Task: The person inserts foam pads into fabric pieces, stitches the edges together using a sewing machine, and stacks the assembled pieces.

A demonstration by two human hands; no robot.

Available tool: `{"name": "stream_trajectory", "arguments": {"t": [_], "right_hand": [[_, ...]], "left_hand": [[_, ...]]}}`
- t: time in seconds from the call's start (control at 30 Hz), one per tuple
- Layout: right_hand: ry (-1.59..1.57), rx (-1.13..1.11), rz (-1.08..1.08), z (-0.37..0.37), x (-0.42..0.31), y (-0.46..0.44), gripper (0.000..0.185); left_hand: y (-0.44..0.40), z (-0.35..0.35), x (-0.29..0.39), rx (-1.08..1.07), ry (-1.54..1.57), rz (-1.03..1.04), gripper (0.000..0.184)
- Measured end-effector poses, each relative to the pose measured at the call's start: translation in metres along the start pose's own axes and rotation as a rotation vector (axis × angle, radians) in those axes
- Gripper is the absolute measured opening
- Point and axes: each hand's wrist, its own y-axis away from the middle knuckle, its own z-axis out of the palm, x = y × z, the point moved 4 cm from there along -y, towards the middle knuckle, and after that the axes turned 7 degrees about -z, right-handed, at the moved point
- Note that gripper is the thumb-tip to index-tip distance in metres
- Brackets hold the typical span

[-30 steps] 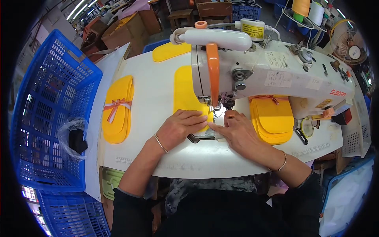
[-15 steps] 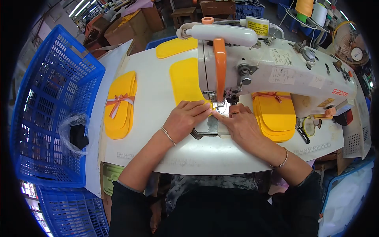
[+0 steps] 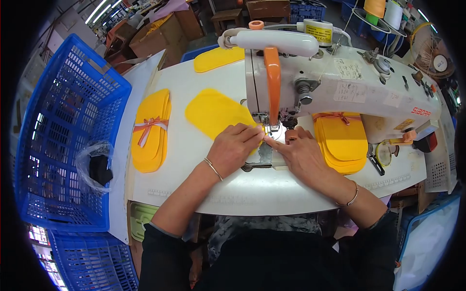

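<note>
A yellow insole-shaped piece (image 3: 216, 112) lies flat on the sewing machine bed, its right end under the presser foot (image 3: 263, 119). My left hand (image 3: 238, 146) is closed on the near edge of this insole, fingertips pressed together beside the foot. From the other side, my right hand (image 3: 306, 154) reaches in, its index fingertip meeting the left fingertips at the insole's edge. The other right fingers are curled near an orange knob (image 3: 291, 136). Whatever the right fingertips pinch is too small and covered to make out. The needle point is hidden.
Ribbon-tied stacks of yellow insoles lie at left (image 3: 151, 131) and right (image 3: 341, 143) of the sewing machine (image 3: 359, 82). Another yellow insole (image 3: 218, 59) rests behind. A blue crate (image 3: 63, 194) stands at left with a plastic bag (image 3: 97, 167). Small scissors-like tools (image 3: 376, 160) lie at right.
The yellow insole has turned at the needle, its far end swinging left and toward me. Both hands stay at its edge by the presser foot. The view has shifted slightly.
</note>
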Motion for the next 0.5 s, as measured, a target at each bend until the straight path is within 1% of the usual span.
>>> {"name": "stream_trajectory", "arguments": {"t": [0.07, 0.17, 0.2, 0.43, 0.5], "right_hand": [[-0.016, -0.014, 0.019, 0.001, 0.0, 0.0, 0.051], [0.003, 0.006, -0.009, 0.002, 0.002, 0.002, 0.059], [0.005, 0.013, -0.001, 0.002, 0.003, 0.003, 0.059], [0.016, -0.017, -0.021, 0.003, 0.002, 0.005, 0.059], [0.012, -0.02, -0.021, 0.003, 0.001, 0.005, 0.058]], "left_hand": [[0.0, -0.002, 0.001, 0.003, 0.012, 0.005, 0.038], [-0.002, -0.006, 0.003, 0.031, 0.068, -0.008, 0.034], [-0.003, -0.008, 0.004, 0.03, 0.068, 0.003, 0.034], [0.001, -0.018, 0.002, -0.048, 0.211, -0.035, 0.031], [0.005, -0.02, 0.001, -0.063, 0.205, -0.036, 0.032]]}}
